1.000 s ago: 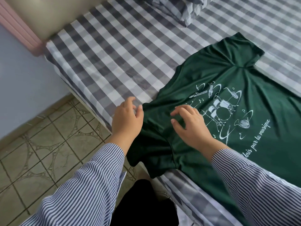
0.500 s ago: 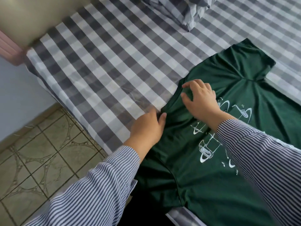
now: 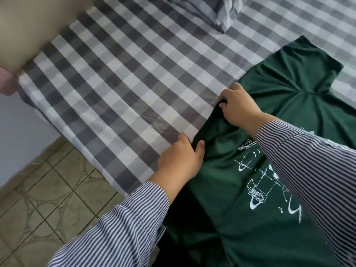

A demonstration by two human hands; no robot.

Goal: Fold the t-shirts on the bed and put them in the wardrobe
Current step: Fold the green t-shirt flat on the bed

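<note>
The fingers of the left hand curl over the near part of the t-shirt's side edge, thumb on top and the cloth pinched between; the right hand pinches the same edge further up, toward the sleeve, its fingertips tucked under a dark fold. Both grips sit on one line, the left border of the green shirt, which runs diagonally from the near bed edge up toward the far right. The shirt lies flat and print side up on the checked bed sheet, its long axis along that same diagonal, its body spreading to the right of both hands. So the fold probably has to travel rightward, across the axis, over the white print. Neither hand is closer; they share the edge. A pillow lies beyond, and tiled floor to the left.
</note>
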